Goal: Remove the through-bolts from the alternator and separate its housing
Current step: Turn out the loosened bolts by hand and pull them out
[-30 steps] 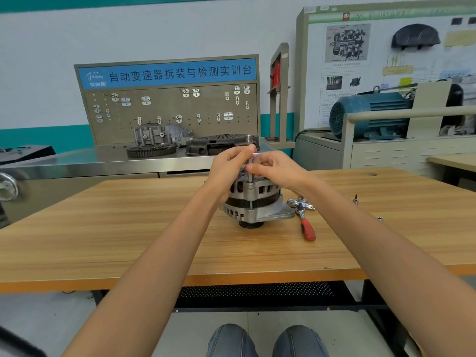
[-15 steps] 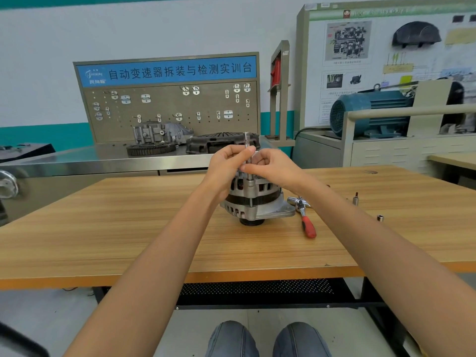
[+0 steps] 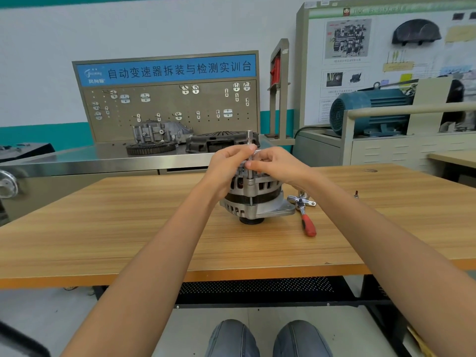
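A person sits at a light wooden workbench [image 3: 128, 228], both bare forearms reaching forward to meet over a grey cast-metal alternator with slotted vents [image 3: 253, 199]. The alternator stands near the middle of the bench with its dark pulley end down, probably so the bolt heads face up and the body sits steady.

A slim silver driver shaft with a socket-like top [image 3: 249, 148] rises upright at the alternator's 12 o'clock edge, apparently seated on a through-bolt. The left hand [image 3: 226, 166] curls around the shaft from the 9 o'clock side, thumb and fingers closed on it. The right hand [image 3: 277, 164] comes in from 3 o'clock, its fingertips pinching the same shaft lower down. Two hands on one thin tool suggests finger-spinning a bolt that is already loose, one hand steadying while the other turns. Whether the bolt has lifted out cannot be told; the hands hide it.

At the alternator's 4 o'clock, just beside its mounting lug, lies a ratchet wrench with a chrome head and red handle [image 3: 306, 222], laid within easy reach. Further out at 3 o'clock a small dark bolt-like piece [image 3: 356, 194] stands on the bench, possibly one already removed.

The housing halves are closed together, so separation looks yet to come.
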